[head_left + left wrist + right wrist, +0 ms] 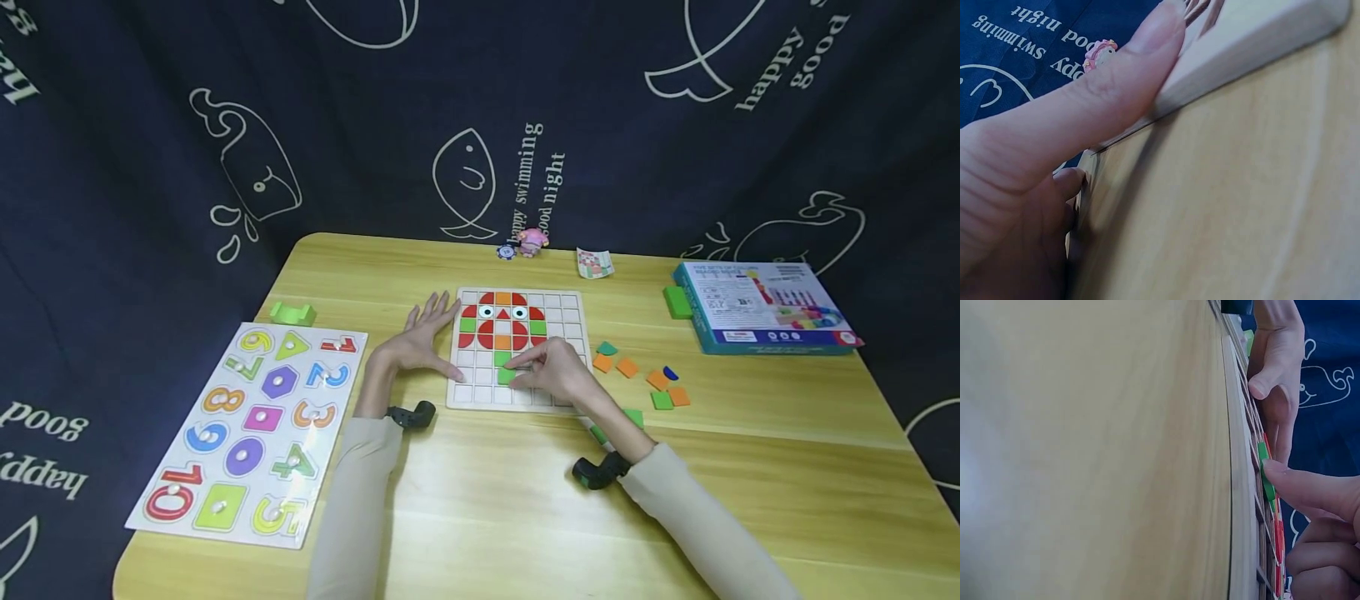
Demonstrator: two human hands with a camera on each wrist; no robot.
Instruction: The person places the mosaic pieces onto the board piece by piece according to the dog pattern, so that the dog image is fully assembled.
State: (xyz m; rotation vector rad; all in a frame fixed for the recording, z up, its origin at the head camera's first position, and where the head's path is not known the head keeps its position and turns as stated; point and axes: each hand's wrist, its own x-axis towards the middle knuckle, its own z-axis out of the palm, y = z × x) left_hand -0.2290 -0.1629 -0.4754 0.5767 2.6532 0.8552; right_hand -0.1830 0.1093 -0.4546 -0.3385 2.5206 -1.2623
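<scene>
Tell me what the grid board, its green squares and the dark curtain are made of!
The grid board looks like matte wood, from its pale, unpainted-looking edge. Its green squares could be painted wood or plastic: their flat, even colour leaves it open. The dark curtain seems to be dull cloth, because it shows creases.

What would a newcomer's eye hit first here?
Probably the red, orange and green figure with two round eyes, on the gridded board near centre, the right hand pinching a green tile at its lower end. Next, perhaps, the bright number puzzle at left.
</scene>
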